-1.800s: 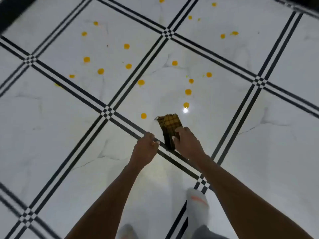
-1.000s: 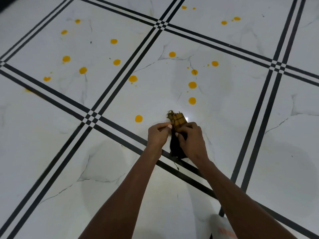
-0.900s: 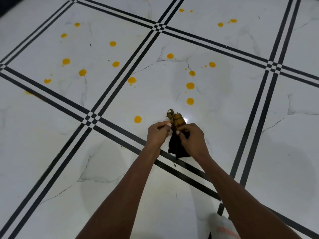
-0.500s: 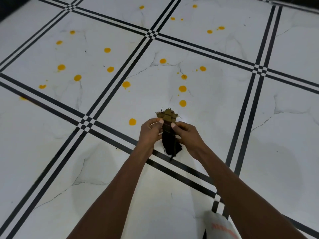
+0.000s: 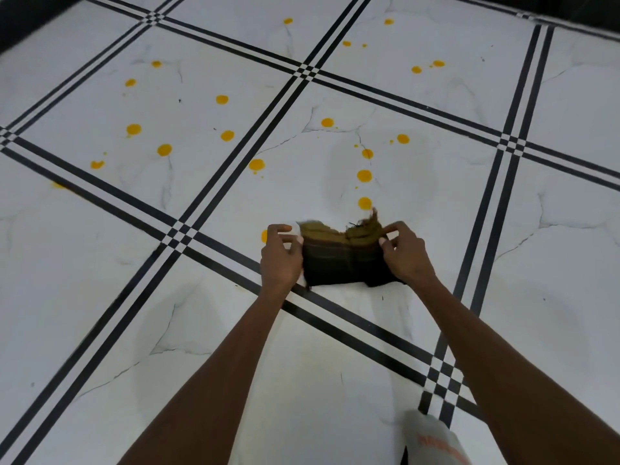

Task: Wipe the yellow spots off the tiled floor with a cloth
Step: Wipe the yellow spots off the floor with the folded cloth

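— Where's the cloth (image 5: 342,255)?

— Up off the floor (image 5: 100,297), stretched between both hands over the tile that has the most spots near its middle. Top edge is olive-yellow and frayed, the rest dark with a faint check.

— How do the hands hold it?

— The left hand (image 5: 281,260) pinches the left edge, fingers curled around it. The right hand (image 5: 404,255) pinches the upper right corner between thumb and fingertips. Neither hand touches the floor.

— And the spots (image 5: 364,176)?

— Yellow drops scattered over the white marbled tiles. On the tile under the cloth, a column of three runs toward the far edge; the nearest one sits just beyond the cloth's top edge. One more peeks out beside the left hand's fingers, partly hidden. Others lie near that tile's left and far edges. The tile to the far left carries about eight, and a few more dot the tiles by the floor's far edge.

— Anything else?

— Black double lines cross between tiles, and a white sock (image 5: 436,441) with orange lettering shows at the bottom edge, right of centre
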Demonstrator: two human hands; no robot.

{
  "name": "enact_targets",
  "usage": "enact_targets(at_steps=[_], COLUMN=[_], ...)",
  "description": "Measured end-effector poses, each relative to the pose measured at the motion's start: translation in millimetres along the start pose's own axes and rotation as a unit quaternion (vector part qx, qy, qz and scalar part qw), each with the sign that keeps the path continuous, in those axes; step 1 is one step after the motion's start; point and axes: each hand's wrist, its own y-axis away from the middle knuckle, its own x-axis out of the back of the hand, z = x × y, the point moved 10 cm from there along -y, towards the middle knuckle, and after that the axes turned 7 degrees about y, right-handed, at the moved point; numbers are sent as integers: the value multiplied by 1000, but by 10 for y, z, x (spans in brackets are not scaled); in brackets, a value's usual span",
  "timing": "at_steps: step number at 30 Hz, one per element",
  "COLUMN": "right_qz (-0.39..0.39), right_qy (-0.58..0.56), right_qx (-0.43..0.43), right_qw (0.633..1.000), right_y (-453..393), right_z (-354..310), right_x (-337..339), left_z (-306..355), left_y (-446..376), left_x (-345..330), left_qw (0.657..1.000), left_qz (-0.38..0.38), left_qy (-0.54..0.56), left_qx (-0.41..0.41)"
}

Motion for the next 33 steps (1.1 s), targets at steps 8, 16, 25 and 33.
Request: enact_targets(at_steps=[8, 16, 25, 33], right_qz=[12, 0, -28, 6], right_qy=[-24, -70, -143, -118], right_qx=[-44, 36, -29, -25], right_qw=[999, 997, 989, 993], right_y=[126, 374, 340, 304], right_z=[68, -282, -114, -170], right_x=[-56, -179, -232, 82], left_z=[-87, -23, -97, -234], left_y=[92, 332, 320, 178], left_x=[-147, -1042, -970, -432], left_qw=[999, 972, 952, 961], left_qz=[-17, -155, -135, -29], left_qy=[-33, 145, 222, 199], left_qx=[-24, 102, 164, 190])
